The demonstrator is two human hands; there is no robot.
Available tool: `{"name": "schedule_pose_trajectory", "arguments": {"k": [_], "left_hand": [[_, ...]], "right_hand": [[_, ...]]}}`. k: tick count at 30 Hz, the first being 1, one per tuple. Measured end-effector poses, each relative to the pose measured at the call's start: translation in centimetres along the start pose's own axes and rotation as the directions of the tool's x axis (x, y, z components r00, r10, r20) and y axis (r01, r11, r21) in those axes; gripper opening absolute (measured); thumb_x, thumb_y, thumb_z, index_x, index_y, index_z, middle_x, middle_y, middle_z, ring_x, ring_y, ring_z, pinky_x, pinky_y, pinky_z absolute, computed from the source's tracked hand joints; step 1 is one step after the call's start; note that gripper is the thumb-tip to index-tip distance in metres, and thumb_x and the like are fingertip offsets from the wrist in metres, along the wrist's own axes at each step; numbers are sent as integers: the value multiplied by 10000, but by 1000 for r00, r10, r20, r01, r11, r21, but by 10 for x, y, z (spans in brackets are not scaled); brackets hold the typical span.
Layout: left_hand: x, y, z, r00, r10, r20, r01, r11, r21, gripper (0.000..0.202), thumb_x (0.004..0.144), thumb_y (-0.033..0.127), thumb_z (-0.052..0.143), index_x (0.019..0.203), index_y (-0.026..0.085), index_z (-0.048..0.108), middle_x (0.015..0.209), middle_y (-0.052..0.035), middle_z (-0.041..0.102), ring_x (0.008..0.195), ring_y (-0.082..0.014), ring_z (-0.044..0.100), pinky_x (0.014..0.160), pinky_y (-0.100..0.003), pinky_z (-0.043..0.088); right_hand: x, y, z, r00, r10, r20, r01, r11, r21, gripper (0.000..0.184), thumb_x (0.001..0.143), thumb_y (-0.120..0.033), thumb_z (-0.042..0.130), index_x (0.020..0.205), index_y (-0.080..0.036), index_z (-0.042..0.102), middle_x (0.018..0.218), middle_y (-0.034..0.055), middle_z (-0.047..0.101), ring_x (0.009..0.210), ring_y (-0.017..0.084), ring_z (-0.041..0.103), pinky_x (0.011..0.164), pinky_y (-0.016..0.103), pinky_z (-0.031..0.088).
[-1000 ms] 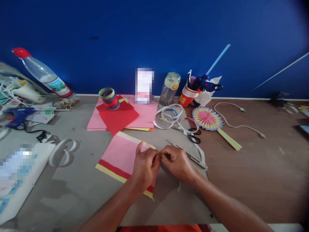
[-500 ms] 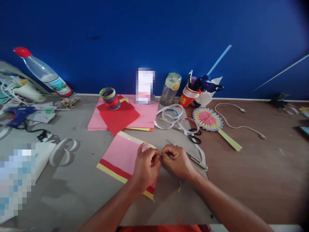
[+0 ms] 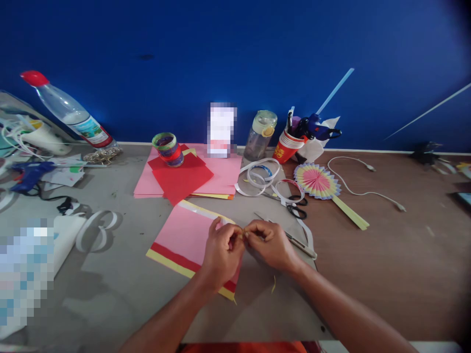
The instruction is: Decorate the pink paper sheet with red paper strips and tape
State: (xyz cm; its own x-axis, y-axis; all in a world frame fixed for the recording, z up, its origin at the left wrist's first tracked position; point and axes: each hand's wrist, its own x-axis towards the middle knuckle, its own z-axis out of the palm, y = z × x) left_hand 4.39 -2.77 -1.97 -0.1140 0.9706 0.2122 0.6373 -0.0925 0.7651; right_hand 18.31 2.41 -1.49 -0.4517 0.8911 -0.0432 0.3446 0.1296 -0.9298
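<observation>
My left hand [image 3: 222,250] lies over the right part of a pink sheet [image 3: 186,228] edged with red and yellow strips. Its thumb and forefinger are pinched together near the sheet's upper right corner. Almost tip to tip with it, my right hand [image 3: 270,242] is closed in a pinch as well. Whatever sits between the fingertips is too small to make out. Just beyond my right hand lies a slim metal tool [image 3: 300,243], partly hidden by the hand. A thin yellow scrap [image 3: 273,284] is on the table below it.
Behind the hands are pink paper with red squares [image 3: 184,176], a tape roll [image 3: 167,149], white strip loops [image 3: 257,179], black-handled scissors [image 3: 297,212] and a paper rosette fan [image 3: 317,181]. A clear jar [image 3: 260,135] and red cups [image 3: 289,147] stand by the blue wall. Glue gun [image 3: 31,174] at left.
Both hands have shifted very slightly left, still pinched close together. The pink sheet's lower right corner sits a touch higher. Everything else looks the same.
</observation>
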Motion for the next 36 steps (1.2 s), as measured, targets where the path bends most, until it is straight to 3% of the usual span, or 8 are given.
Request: {"name": "schedule_pose_trajectory", "arguments": {"k": [13,18,25,36], "left_hand": [[-4,1,0,997,-52,-49,49,997,-56,152,847,170,458,724,229,526,663,56,654,570,-118,571,1101,-490,297],[-4,-1,0,997,-39,-61,37,999,-39,149,861,171,464,761,232,556,715,39,685,657,-139,629,1069,-460,337],[-3,-1,0,996,-6,-88,10,999,42,137,835,152,485,741,226,553,671,51,663,590,-124,594,1058,-438,355],[-2,-7,4,989,88,-119,-71,988,138,158,814,116,453,699,217,487,592,71,575,499,-102,501,1040,-428,365]], "right_hand": [[0,-1,0,999,42,11,-43,997,61,163,768,-208,518,702,-164,661,566,-10,599,531,114,526,518,216,406],[0,-2,-1,998,-63,4,63,998,-30,178,799,-176,520,738,-175,686,635,6,646,596,129,583,585,230,436],[-4,0,1,978,-208,-3,205,966,-158,180,822,-141,524,771,-192,688,734,28,700,681,147,636,655,246,468],[-5,-2,3,977,-214,3,212,966,-145,185,820,-117,523,760,-195,679,726,19,695,670,138,636,642,230,468]]}}
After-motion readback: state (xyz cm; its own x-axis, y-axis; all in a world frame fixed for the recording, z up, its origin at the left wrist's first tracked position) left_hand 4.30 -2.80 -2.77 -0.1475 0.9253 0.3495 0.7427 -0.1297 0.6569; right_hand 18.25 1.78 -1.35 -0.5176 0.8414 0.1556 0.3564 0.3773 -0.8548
